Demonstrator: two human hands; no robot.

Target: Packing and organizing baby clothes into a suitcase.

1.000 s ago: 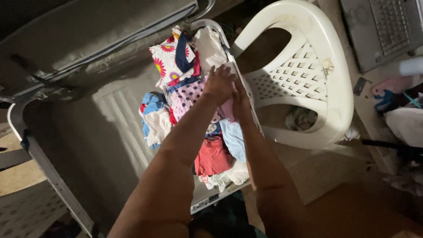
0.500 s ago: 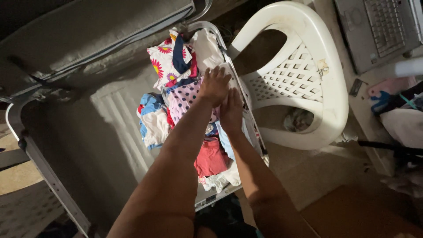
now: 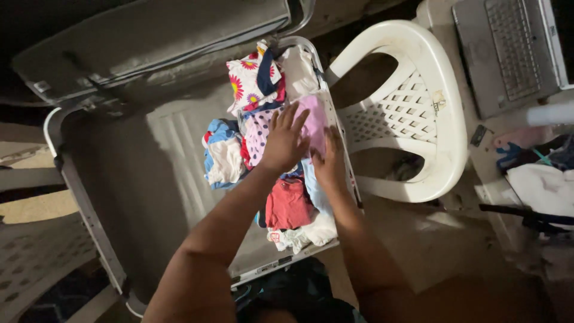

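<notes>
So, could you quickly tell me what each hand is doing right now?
Left hand: open, fingers spread, pressing flat on the polka-dot garment.
Right hand: open, flat against the pink garment; grips nothing.

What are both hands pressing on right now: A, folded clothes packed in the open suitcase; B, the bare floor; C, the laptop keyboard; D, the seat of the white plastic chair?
A: the left hand and right hand lie flat on the folded clothes in the suitcase.
</notes>
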